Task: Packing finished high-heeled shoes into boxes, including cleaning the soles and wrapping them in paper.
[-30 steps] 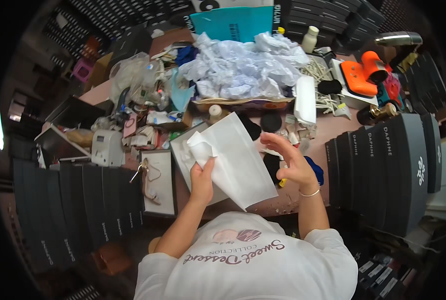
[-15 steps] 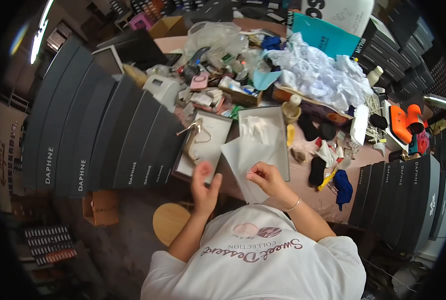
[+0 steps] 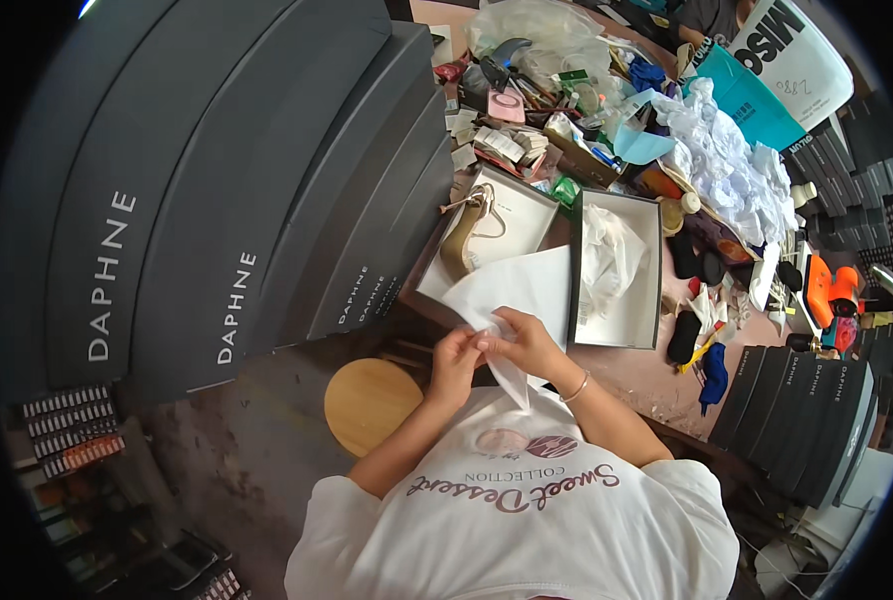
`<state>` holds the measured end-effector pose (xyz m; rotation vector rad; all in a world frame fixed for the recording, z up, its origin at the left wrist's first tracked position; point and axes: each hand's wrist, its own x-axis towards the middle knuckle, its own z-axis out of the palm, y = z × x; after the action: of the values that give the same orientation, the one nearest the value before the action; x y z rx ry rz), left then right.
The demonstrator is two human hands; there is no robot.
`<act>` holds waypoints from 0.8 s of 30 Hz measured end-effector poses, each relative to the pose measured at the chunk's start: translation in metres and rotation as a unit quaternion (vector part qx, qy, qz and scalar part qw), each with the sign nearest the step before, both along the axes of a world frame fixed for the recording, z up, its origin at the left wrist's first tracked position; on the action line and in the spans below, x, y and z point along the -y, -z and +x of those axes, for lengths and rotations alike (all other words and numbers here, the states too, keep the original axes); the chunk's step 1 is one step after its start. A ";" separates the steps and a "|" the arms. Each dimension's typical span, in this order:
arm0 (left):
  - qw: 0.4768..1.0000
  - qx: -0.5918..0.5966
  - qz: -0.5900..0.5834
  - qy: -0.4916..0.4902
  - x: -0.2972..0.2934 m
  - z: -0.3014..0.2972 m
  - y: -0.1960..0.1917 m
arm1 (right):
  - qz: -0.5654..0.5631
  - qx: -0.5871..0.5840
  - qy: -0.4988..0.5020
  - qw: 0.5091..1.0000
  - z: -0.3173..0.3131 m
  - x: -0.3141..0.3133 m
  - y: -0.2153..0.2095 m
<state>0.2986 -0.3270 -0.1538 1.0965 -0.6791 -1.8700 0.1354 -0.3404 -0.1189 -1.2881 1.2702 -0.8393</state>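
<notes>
Just below the frame's centre, a white sheet is held.
The left hand and right hand pinch it, fingertips closed together; above lies a boxed sandal.

Pinkish table with two open boxes

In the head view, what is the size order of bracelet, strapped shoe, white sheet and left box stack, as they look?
1. Left box stack
2. White sheet
3. Strapped shoe
4. Bracelet

this is a workshop, with stacked shoeboxes.
</notes>
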 end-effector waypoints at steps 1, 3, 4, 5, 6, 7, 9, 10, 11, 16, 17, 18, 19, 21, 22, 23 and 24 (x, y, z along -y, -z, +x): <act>0.999 -0.027 0.023 -0.023 0.002 0.006 -0.002 | 0.042 0.029 -0.005 0.999 0.004 0.004 0.009; 0.997 -0.051 0.037 -0.050 0.001 0.029 0.010 | 0.095 0.109 0.030 0.989 0.012 0.007 0.023; 0.996 0.002 0.040 -0.085 -0.002 0.043 0.018 | 0.103 0.098 0.052 0.989 0.015 0.007 0.027; 0.992 0.084 0.040 -0.082 -0.006 0.065 0.026 | 0.108 0.086 0.075 0.988 0.014 0.007 0.031; 0.982 0.165 0.038 -0.083 -0.008 0.080 0.029 | 0.113 0.073 0.096 0.986 0.013 0.010 0.031; 0.924 0.358 -0.119 -0.066 -0.004 0.078 0.010 | 0.106 -0.037 0.020 0.994 0.014 0.012 0.015; 0.731 0.586 -0.349 0.000 -0.003 0.079 -0.022 | -0.105 -0.123 -0.142 0.977 0.021 0.012 0.034; 0.644 0.636 -0.425 0.029 -0.002 0.079 -0.029 | -0.116 -0.106 -0.195 0.968 0.032 0.011 0.028; 0.652 0.609 -0.444 0.083 0.000 0.078 -0.027 | -0.079 -0.082 -0.234 0.966 0.039 0.010 0.019; 0.849 0.455 -0.266 0.041 -0.010 0.104 0.006 | -0.087 -0.103 -0.237 0.962 0.023 0.063 0.018; 0.849 0.449 -0.280 0.004 -0.016 0.109 0.009 | -0.167 -0.241 -0.184 0.938 0.015 0.082 0.032; 0.855 0.451 -0.257 0.013 -0.022 0.113 0.008 | -0.242 -0.370 -0.125 0.888 0.007 0.103 0.048; 0.859 0.454 -0.236 0.024 -0.025 0.118 0.001 | -0.277 -0.426 -0.142 0.850 -0.001 0.127 0.062; 0.862 0.461 -0.206 0.038 -0.027 0.121 -0.010 | -0.350 -0.506 -0.169 0.770 -0.010 0.160 0.090; 0.862 0.466 -0.195 0.044 -0.029 0.121 -0.015 | -0.388 -0.529 -0.180 0.733 -0.013 0.171 0.099; 0.861 0.471 -0.185 0.051 -0.029 0.120 -0.018 | -0.423 -0.551 -0.189 0.694 -0.015 0.181 0.109; 0.859 0.470 -0.199 0.044 -0.032 0.122 -0.016 | -0.402 -0.565 -0.208 0.689 -0.011 0.186 0.110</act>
<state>0.4201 -0.2952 -0.1374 1.6846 -1.5979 -1.0698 0.1242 -0.5263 -0.2288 -2.9788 1.3848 -0.1294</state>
